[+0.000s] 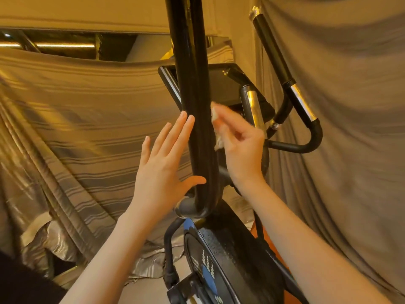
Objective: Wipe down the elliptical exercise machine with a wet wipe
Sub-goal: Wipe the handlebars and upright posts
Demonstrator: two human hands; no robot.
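The black elliptical machine fills the middle of the view. Its thick black upright arm (195, 106) runs from the top down to a pivot above the flywheel housing (221, 255). My left hand (162, 163) lies flat with straight fingers against the left side of this arm, thumb touching it lower down. My right hand (241, 145) holds a crumpled white wet wipe (215, 128) against the arm's right side. Behind the arm sits the dark console (225, 86).
The right handlebar (291, 88), black with chrome sections, curves round at the right. Striped beige cloth (87, 110) hangs on the left and plain grey cloth (350, 106) on the right, close around the machine. Crumpled silver sheeting (43, 238) lies low on the left.
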